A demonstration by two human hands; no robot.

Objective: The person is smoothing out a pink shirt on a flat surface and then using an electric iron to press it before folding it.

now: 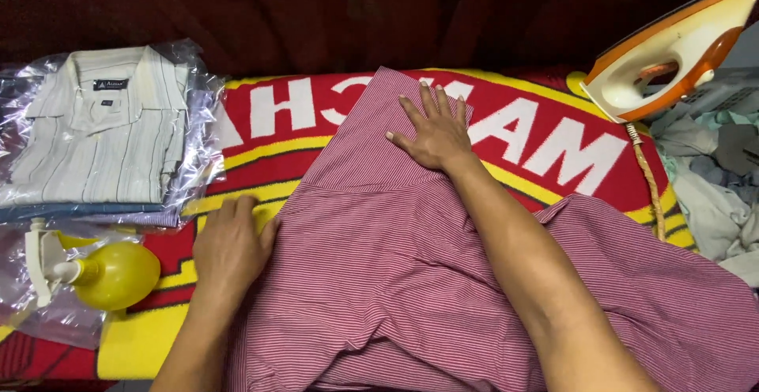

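Observation:
A maroon finely striped shirt [379,265] lies spread over a red and yellow printed cloth [553,139] that covers the work surface. My right hand [433,129] rests flat with fingers apart on the far part of the shirt, near its upper edge. My left hand [229,246] lies at the shirt's left edge, fingers curled against the fabric's side, partly on the printed cloth. Neither hand holds anything lifted.
An orange and white iron [672,48] stands upright at the far right, its braided cord [648,178] running down. A folded striped shirt in clear plastic [103,123] lies at the left. A yellow spray bottle [103,273] lies below it. Crumpled clothes [711,178] pile at the right.

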